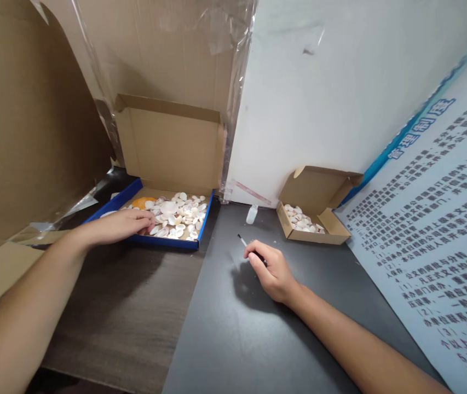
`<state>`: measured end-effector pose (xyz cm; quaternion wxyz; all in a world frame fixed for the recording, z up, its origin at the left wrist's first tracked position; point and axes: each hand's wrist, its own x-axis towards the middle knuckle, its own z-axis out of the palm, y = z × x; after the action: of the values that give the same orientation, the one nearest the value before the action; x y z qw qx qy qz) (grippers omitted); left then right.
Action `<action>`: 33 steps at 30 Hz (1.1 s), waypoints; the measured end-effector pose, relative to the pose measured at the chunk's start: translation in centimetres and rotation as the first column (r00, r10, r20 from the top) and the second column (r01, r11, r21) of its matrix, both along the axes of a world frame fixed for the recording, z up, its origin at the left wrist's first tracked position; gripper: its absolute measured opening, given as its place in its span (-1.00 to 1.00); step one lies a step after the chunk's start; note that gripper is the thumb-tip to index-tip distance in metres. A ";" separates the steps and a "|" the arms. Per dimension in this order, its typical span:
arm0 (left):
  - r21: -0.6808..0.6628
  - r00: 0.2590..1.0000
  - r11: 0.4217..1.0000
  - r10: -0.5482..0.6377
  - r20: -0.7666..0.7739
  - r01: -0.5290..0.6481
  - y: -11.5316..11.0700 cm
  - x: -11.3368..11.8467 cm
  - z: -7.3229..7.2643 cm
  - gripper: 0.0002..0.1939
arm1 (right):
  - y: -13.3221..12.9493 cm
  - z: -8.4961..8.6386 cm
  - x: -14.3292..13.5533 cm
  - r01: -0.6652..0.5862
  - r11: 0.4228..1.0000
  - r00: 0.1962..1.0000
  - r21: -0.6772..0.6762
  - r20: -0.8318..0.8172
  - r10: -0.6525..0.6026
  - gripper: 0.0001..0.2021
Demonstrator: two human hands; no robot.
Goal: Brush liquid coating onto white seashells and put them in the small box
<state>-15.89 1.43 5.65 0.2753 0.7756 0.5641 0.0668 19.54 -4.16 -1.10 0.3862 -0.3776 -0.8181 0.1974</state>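
Two hands out in front of me, and the small translucent bottle (pixel 252 215) is my marker. Nearer than the bottle, my right hand (pixel 272 268) has its fingers curled and pinching the dark handle of an applicator brush (pixel 242 241). The tip points out, back towards the bottle; I'd say I hold it that way so the wet end touches neither skin nor the grey tabletop (pixel 217 350). The bottle stands upright with no cap that I can see, probably parked centrally to be in easy dipping range.

Over to the left of the bottle, my left hand (pixel 134 223) reaches across the near rim of the blue-edged cardboard box (pixel 176 242), fingers drawn together at the seashells (pixel 184 210). Whether they pinch one, I cannot tell. That box holds a broad scatter of pale shells, some with pinkish tones, plus an orange piece (pixel 143 202) towards its far left. Its lid (pixel 171 145) stands raised at the back, likely to leave the shells open to my reach.

Just right of the bottle, here's the smaller kraft carton (pixel 307 237), lid up too, with a heap of similar shells (pixel 302 220) gathered towards its left end, on the bottle's side.
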 end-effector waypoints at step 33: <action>0.067 0.935 0.992 0.074 0.348 -0.104 0.2 0.4 -0.3 -0.78 | 0.1 -0.1 -0.1 0.018 1.000 1.000 -0.026 0.012 -0.017 -0.84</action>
<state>-15.45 1.67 5.37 0.3336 0.7365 0.5382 0.2378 19.45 -4.11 -1.18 0.3782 -0.3909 -0.8144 0.2024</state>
